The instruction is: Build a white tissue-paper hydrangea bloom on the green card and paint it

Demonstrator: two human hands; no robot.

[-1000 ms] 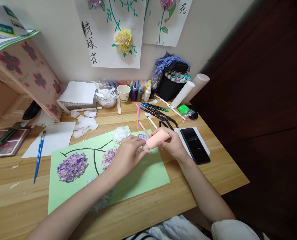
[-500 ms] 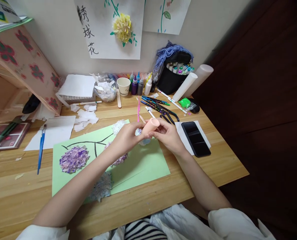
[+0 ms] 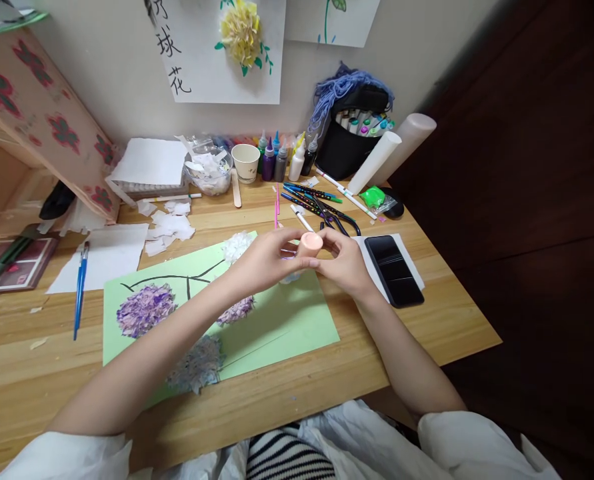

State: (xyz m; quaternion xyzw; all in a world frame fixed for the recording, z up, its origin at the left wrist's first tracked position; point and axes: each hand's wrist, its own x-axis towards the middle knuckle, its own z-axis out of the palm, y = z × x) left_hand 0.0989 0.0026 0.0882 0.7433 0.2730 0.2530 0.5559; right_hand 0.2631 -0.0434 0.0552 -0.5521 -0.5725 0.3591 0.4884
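Between my two hands is a small peach-coloured bottle (image 3: pixel 310 245), its flat round end facing up toward me. The fingers of my left hand (image 3: pixel 271 259) wrap its left side, and my right hand (image 3: pixel 344 261) grips it from the right, with both thumbs meeting at the near side. The bottle's lower part is hidden. Below my hands lies a green sheet (image 3: pixel 281 343) with drawn black branches. It bears a purple flower (image 3: pixel 147 310), a pale blue flower (image 3: pixel 199 363), a white flower (image 3: pixel 237 247) and a pink-purple one (image 3: pixel 237 310) partly behind my left forearm.
A phone (image 3: pixel 394 270) lies on white paper at the right. Scissors (image 3: pixel 334 217) and pens are beyond my hands. Paint bottles (image 3: pixel 281 163), a paper cup (image 3: pixel 245 164) and a black marker bag (image 3: pixel 349 143) stand along the wall. Blue brushes (image 3: pixel 81 290) and torn paper (image 3: pixel 169 227) lie left.
The peach bottle has tipped more upright, so its round end faces me more. Both hands still hold it. The view has shifted slightly, with the wall pictures higher in the frame.
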